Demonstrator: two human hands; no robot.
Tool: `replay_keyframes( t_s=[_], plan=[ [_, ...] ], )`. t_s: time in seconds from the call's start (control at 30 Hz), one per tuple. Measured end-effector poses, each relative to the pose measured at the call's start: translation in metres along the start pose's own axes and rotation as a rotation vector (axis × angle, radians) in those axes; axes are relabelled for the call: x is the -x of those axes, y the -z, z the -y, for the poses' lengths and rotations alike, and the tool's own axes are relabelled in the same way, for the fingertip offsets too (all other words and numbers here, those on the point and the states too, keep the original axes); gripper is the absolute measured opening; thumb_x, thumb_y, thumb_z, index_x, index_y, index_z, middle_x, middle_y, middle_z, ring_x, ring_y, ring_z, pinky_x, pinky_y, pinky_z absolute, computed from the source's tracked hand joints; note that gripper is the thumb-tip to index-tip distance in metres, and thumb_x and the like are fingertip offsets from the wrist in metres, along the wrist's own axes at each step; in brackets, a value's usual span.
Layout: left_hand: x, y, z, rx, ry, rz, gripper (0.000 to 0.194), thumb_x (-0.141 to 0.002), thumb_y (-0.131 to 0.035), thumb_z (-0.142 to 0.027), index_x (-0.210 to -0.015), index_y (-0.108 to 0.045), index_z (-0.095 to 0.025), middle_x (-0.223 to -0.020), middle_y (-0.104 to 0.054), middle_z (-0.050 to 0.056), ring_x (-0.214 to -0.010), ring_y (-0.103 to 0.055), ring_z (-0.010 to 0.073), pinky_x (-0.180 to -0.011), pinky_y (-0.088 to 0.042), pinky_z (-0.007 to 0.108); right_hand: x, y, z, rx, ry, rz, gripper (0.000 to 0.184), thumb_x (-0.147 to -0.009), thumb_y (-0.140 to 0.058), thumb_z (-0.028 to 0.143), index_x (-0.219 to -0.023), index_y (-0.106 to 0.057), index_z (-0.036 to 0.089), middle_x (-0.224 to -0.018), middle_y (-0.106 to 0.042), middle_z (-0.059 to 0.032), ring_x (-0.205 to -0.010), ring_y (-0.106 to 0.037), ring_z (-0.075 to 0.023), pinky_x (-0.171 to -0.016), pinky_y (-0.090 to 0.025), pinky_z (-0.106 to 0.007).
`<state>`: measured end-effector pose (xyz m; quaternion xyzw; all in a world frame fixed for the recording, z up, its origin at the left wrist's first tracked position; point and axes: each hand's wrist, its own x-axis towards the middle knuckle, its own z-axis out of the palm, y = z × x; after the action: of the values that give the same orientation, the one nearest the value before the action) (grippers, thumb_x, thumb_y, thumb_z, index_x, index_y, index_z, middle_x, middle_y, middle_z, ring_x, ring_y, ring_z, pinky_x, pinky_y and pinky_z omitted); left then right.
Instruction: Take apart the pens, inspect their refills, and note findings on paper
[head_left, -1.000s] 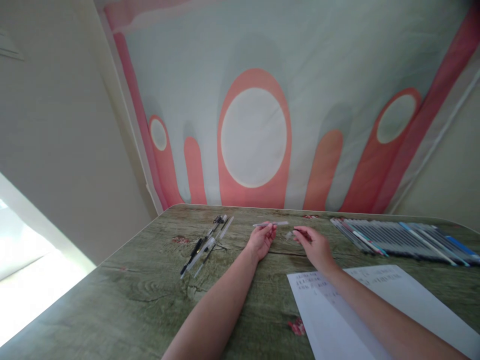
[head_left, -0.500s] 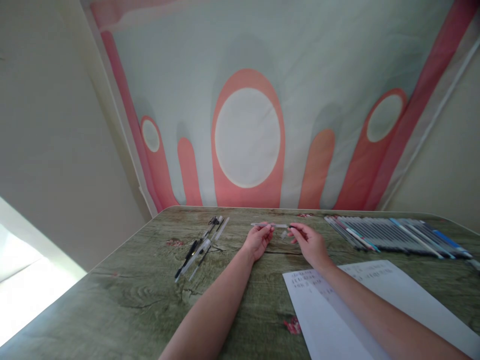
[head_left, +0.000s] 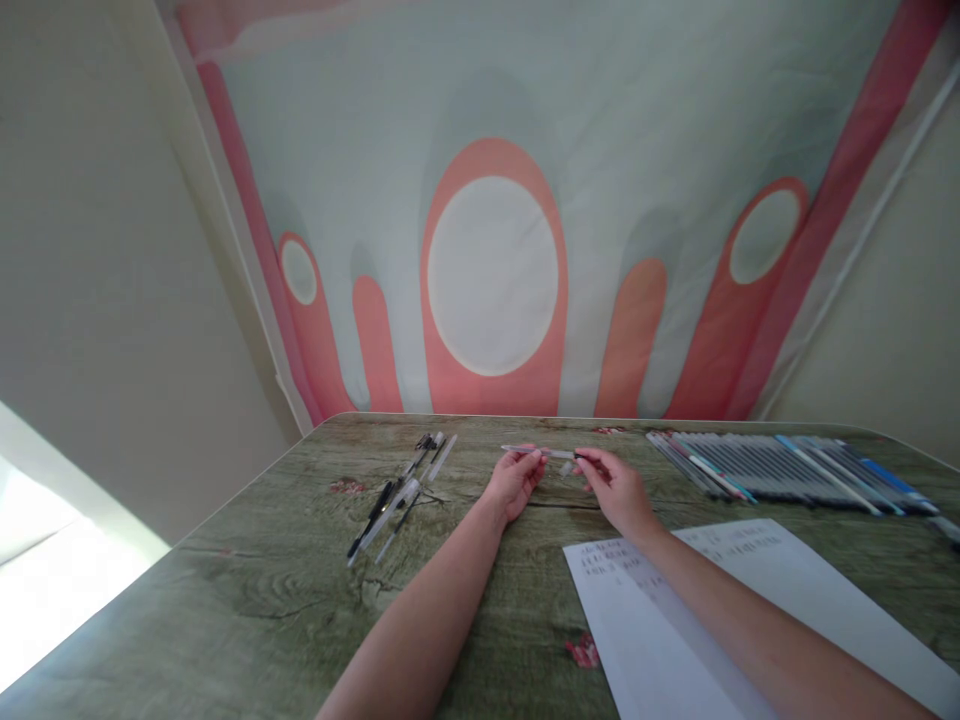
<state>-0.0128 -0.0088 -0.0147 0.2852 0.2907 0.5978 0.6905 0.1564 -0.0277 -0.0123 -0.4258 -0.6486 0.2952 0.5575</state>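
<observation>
My left hand (head_left: 516,484) is closed around a slim, clear pen barrel (head_left: 556,454), held sideways just above the table. At the barrel's right end, my right hand (head_left: 616,490) pinches a small dark pen piece (head_left: 578,456) that appears to touch it. A small clear part, perhaps a pen cap (head_left: 567,468), shows below the right fingertips; whether they hold it too is hard to see. Left of my hands lie loose pen parts (head_left: 401,495), some clear and some black.
A long row of grey pens (head_left: 765,468) with a few white and blue ones lies at the right. Paper sheets with writing (head_left: 720,600) sit under my right forearm. The wood-patterned table (head_left: 247,610) ends at a printed pink and grey backdrop (head_left: 495,270).
My right hand has brought the dark piece left to the end of the clear barrel. The left hand keeps its hold. The view has turned slightly to the right.
</observation>
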Motion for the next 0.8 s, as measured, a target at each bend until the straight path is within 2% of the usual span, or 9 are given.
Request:
replay_keyframes(
  t_s=[0.2, 0.63, 0.8],
  plan=[
    [0.0001, 0.0000, -0.0002, -0.011, 0.011, 0.006, 0.018, -0.066, -0.065, -0.009, -0.081, -0.054, -0.012, -0.084, -0.063, 0.007, -0.067, -0.059, 0.0077, -0.063, -0.047, 0.017, 0.0011, -0.0008, 0.0005, -0.002, -0.024, 0.010, 0.033, -0.077, -0.049, 0.044, -0.097, -0.058, 0.019, -0.086, -0.063, -0.0086, -0.073, -0.061, -0.0209, -0.050, -0.051, -0.030],
    [0.0018, -0.0005, -0.0002, -0.051, -0.005, 0.058, 0.022, -0.065, -0.067, -0.012, -0.082, -0.053, -0.012, -0.087, -0.063, 0.007, -0.067, -0.059, 0.0076, -0.061, -0.046, 0.016, -0.0004, 0.0012, 0.0027, 0.009, -0.054, 0.017, 0.038, -0.075, -0.049, 0.046, -0.095, -0.061, 0.016, -0.075, -0.066, -0.0080, -0.062, -0.062, -0.0195, -0.048, -0.051, -0.030],
    [0.0020, 0.0004, -0.0004, -0.059, -0.021, 0.078, 0.023, -0.066, -0.067, -0.014, -0.083, -0.053, -0.013, -0.088, -0.063, 0.007, -0.069, -0.059, 0.0076, -0.062, -0.046, 0.017, -0.0003, 0.0013, 0.0001, 0.002, -0.062, 0.035, 0.037, -0.076, -0.049, 0.046, -0.095, -0.060, 0.016, -0.080, -0.066, -0.0085, -0.063, -0.062, -0.0188, -0.047, -0.050, -0.028]
  ],
)
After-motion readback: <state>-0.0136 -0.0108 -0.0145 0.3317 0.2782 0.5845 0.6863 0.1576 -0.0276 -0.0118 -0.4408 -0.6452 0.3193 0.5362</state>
